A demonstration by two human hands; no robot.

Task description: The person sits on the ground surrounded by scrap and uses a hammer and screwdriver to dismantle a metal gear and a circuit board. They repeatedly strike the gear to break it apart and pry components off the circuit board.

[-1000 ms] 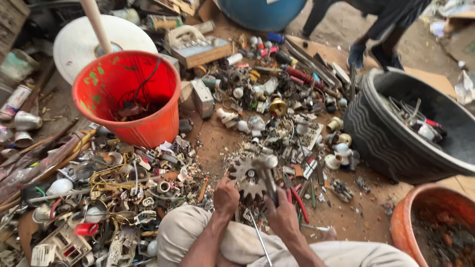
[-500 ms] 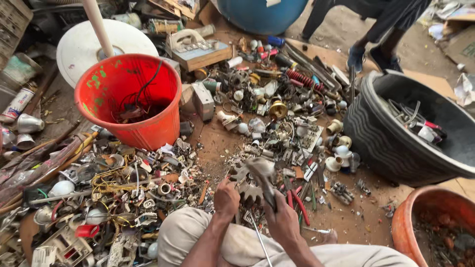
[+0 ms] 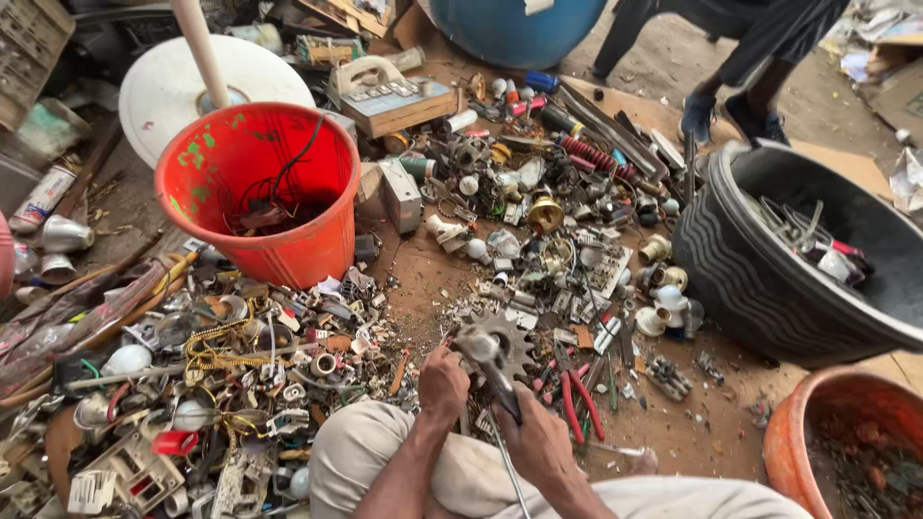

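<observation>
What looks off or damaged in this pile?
Nearly all of it is broken scrap strewn over the dirt, not sorted. The right hand holds a hammer over a toothed gear beside the left hand. Loose wires sit tangled in the red bucket. Red-handled pliers lie splayed open.

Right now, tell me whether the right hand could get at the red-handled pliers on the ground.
Probably yes. The red-handled pliers lie on open dirt just beside the right hand, with nothing over them. But that hand's grip is shut on a hammer, so it would need freeing first.
</observation>
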